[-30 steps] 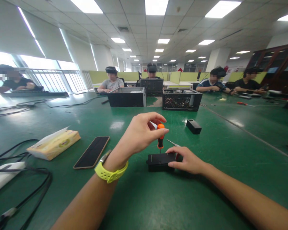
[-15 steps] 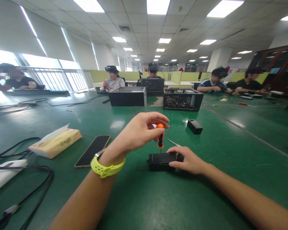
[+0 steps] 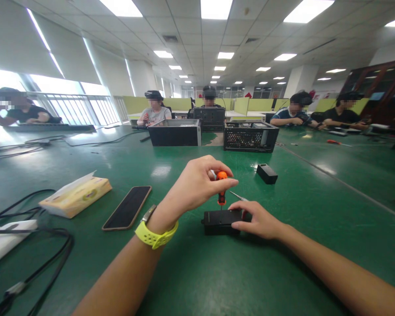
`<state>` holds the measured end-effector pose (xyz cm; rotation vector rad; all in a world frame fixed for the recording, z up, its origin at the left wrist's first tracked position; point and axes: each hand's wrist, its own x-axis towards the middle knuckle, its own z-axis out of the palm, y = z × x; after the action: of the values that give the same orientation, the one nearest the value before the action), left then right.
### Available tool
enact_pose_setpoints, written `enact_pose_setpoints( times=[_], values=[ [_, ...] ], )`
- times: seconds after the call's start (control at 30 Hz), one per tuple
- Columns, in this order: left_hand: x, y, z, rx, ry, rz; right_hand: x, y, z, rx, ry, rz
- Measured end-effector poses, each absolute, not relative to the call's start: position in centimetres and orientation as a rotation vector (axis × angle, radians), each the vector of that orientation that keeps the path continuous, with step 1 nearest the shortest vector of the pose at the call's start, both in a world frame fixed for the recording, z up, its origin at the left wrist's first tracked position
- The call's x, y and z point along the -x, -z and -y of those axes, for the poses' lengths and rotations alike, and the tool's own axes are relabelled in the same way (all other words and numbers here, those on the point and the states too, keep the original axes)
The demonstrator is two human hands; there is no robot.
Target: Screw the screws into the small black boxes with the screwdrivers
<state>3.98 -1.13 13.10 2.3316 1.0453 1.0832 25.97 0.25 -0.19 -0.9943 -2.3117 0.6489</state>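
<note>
My left hand [image 3: 204, 182], with a yellow-green watch strap [image 3: 156, 235] on its wrist, has its fingers around the orange and black handle of a small screwdriver [image 3: 221, 188]. The screwdriver stands upright, its tip at the top of a black box [image 3: 219, 223]. My right hand [image 3: 258, 221] grips the right end of this box, which lies on the green table [image 3: 191, 272]. Just behind my right hand a thin metal tool [image 3: 238, 195] lies partly hidden.
Left of my hands are a phone [image 3: 127, 208], a tissue pack [image 3: 77, 195], black cables and a white power strip [image 3: 8, 241]. A small black block [image 3: 267, 174] lies right. Computer cases [image 3: 176, 133] stand ahead; several people sit around the table.
My left hand has turned, its thumb now farther right across the screwdriver handle, and its wrist has shifted right. My right hand and the black box stay in place.
</note>
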Motion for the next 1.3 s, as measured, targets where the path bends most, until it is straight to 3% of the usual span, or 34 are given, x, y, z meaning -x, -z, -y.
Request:
enact_pose_setpoints(
  times=[0.73,1.3],
  values=[
    [-3.5,-14.1,1.6,-2.05,-0.917,-0.889,-26.1,0.2,-0.3,0.974,-0.657,2.311],
    [-4.4,-12.9,1.2,-2.196,-1.106,-0.995,-26.0,0.0,-0.2,0.972,-0.644,2.318]
  ],
)
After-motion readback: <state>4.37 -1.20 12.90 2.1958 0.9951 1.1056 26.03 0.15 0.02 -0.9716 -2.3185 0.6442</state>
